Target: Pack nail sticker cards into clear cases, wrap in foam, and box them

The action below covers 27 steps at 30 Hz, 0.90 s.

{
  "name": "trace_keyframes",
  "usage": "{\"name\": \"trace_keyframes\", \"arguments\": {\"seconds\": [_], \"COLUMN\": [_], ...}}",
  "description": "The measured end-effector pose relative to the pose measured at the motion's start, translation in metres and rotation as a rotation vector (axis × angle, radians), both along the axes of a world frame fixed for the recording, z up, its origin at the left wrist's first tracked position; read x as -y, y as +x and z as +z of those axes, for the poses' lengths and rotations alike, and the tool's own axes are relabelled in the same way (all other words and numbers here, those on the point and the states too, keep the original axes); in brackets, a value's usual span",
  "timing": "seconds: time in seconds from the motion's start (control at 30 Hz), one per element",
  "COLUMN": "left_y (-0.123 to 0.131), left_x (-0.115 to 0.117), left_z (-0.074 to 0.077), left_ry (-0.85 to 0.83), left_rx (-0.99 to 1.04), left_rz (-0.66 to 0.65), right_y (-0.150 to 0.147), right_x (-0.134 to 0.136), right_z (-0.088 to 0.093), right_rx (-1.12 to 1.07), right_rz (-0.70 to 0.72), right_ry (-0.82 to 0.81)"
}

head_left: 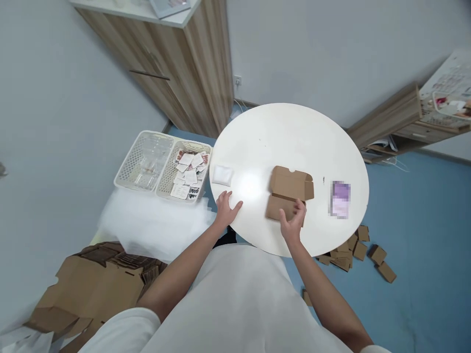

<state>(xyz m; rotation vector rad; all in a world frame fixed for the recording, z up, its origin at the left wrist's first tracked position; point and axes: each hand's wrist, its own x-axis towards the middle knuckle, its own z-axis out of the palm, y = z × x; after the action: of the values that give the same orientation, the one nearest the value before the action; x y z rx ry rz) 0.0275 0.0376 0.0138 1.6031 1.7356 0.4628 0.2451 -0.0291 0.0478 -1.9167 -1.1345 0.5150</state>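
A brown cardboard mailer box (292, 181) lies unfolded on the round white table (283, 132), a side flap sticking out on its right. My right hand (293, 220) is over the near panel of this box, thumb and curved fingers apart; whether the fingertips press on the cardboard I cannot tell. At the table's left edge, my left hand (226, 211) is open with its fingers spread and nothing in it. Just beyond that hand lies a small white packet (222, 175). A blurred-out purple and pink item (340, 200) rests on the right side of the table.
Left of the table stand a white basket of cards (189, 171) and a basket with clear plastic items (147, 162). White sheeting (147, 220) and flattened cardboard (91, 289) lie nearer me. Several small boxes (346, 252) are on the blue floor, right. A wooden cabinet (176, 68) stands behind.
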Motion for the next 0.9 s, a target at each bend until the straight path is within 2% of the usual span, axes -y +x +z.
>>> {"name": "trace_keyframes", "arguments": {"seconds": [0.07, 0.17, 0.27, 0.4, 0.6, 0.77, 0.9], "left_y": [-0.022, -0.044, -0.052, -0.052, -0.054, -0.054, -0.047], "left_x": [-0.019, -0.050, -0.075, -0.089, -0.082, -0.066, -0.050], "left_z": [0.001, -0.001, -0.008, -0.022, -0.028, -0.028, -0.024], "left_ry": [0.037, 0.067, 0.065, 0.020, 0.042, -0.120, -0.133], "left_rx": [-0.011, 0.002, 0.028, 0.046, 0.079, 0.260, 0.357], "left_rz": [0.075, 0.073, 0.047, 0.043, -0.042, 0.093, 0.115], "right_y": [-0.027, -0.068, -0.102, -0.134, -0.153, -0.137, -0.120], "right_x": [-0.024, -0.063, -0.099, -0.127, -0.130, -0.112, -0.094], "right_z": [0.002, -0.004, -0.014, -0.023, -0.033, -0.047, -0.052], "right_rx": [-0.056, -0.200, -0.437, -0.597, -0.642, -0.598, -0.584], "right_rz": [0.168, 0.369, 0.350, 0.277, 0.217, 0.171, 0.128], "right_ry": [-0.047, -0.235, -0.427, -0.440, -0.407, -0.432, -0.428]}}
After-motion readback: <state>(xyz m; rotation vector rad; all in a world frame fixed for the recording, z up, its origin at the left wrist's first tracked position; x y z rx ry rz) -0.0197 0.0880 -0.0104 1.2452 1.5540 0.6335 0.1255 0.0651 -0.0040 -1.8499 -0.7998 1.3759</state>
